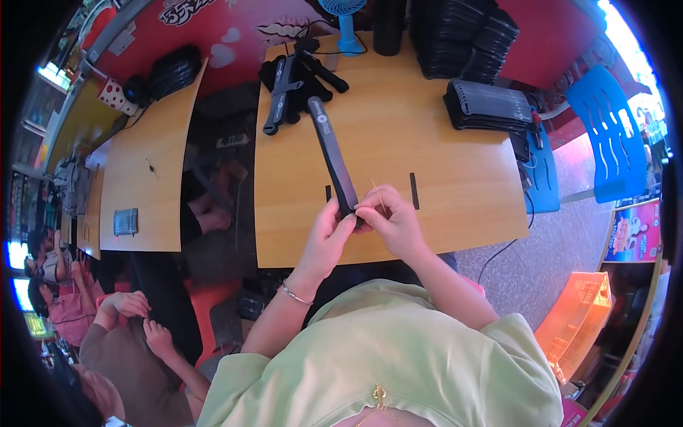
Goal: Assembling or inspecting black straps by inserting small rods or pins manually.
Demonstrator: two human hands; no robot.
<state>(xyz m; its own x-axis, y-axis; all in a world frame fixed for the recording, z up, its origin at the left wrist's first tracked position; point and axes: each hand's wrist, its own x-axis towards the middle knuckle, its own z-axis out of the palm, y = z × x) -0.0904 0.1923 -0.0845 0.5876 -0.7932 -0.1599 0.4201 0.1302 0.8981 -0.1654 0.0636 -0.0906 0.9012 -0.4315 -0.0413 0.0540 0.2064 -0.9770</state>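
Over the near edge of the wooden table [441, 238], both my hands hold the near end of a long dark strap [334, 160] with a grey face. Its far end extends away over the tabletop, leaning slightly left. My left hand [324, 242] is closed round the strap's left side, thumb toward the tip. With thumb and fingertips, my right hand [391, 222] pinches the same end from the right. A thin pale stick [376, 191] juts up from between the right fingers. What lies between the fingertips is mostly hidden.
Short black strips [415, 191] lie beside my hands. Behind are a pile of dark straps [284, 89], a blue fan [347, 32] and a stack of black packs [491, 105]. A blue chair [608, 135] and orange crate [576, 324] stand right. Another person [135, 356] sits left.
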